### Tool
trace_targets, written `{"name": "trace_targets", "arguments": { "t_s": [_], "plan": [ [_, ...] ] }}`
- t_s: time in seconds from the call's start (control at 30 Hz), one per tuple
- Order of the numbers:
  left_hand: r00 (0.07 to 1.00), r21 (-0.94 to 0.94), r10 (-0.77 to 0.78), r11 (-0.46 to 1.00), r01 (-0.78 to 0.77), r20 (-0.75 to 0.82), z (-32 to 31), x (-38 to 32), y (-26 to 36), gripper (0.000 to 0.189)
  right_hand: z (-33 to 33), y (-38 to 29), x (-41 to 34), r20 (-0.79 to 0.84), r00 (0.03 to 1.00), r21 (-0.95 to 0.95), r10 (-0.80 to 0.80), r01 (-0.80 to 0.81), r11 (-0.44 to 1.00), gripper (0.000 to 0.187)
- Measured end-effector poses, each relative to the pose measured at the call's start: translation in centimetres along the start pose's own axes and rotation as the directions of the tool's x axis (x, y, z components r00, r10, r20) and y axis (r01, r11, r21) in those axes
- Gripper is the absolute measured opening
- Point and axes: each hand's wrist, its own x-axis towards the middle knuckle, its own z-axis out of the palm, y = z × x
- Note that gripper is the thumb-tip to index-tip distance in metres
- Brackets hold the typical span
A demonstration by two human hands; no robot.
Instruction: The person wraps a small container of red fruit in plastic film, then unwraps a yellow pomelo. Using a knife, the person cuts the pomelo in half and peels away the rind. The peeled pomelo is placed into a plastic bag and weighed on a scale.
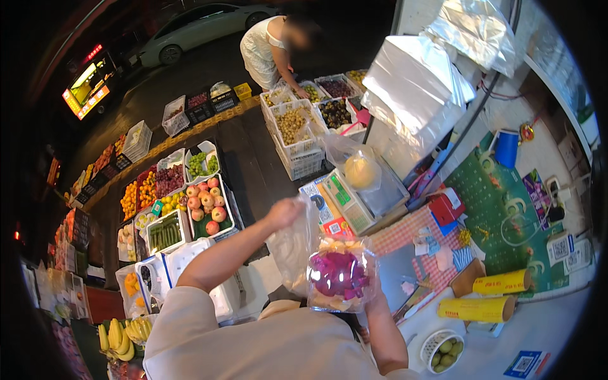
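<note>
My left hand [286, 212] grips the upper edge of a thin clear plastic bag [289, 254], which hangs down in front of my body. In my right hand [375, 295] is a clear plastic box [340, 275] of cut fruit, with purple-red pieces in the middle and pale pieces around them. The box is beside the bag; whether it touches the bag cannot be told. Beyond both hands stands a weighing scale [349, 205]. On its metal pan rests a round yellow fruit [359, 172] in a clear bag.
Fruit crates flank the walkway, including pomegranates [207, 202] and longan-like fruit [293, 124]. A person [266, 52] bends over the far crates. A stack of plastic bags [413, 80] hangs at upper right. Yellow film rolls [476, 308] and a basket of green fruit [442, 352] are at right.
</note>
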Motion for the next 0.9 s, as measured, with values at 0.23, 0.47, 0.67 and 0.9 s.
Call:
{"name": "trace_targets", "arguments": {
  "t_s": [0.23,0.47,0.67,0.9],
  "plan": [
    [0.677,0.618,0.557,0.763,-0.188,-0.481,-6.0,-3.9,3.4,0.043,2.0,-0.8,-5.0,0.116,0.983,0.069,-0.141,0.133,0.989,0.076],
    [0.872,0.345,0.254,0.933,-0.106,-0.419,-3.7,-3.3,7.4,0.042,-2.1,2.8,-5.6,0.059,0.975,0.179,-0.216,0.203,0.963,0.059],
    [0.933,0.177,0.255,0.961,-0.214,-0.256,-4.2,-8.1,15.0,0.05,-1.9,5.1,0.0,0.0,0.998,0.272,-0.064,0.061,0.96,0.054],
    [0.812,0.165,0.574,0.816,-0.555,-0.107,-8.2,-16.6,15.7,0.041,0.0,3.0,4.3,0.061,0.989,0.394,-0.135,0.1,0.914,0.052]
  ]
}}
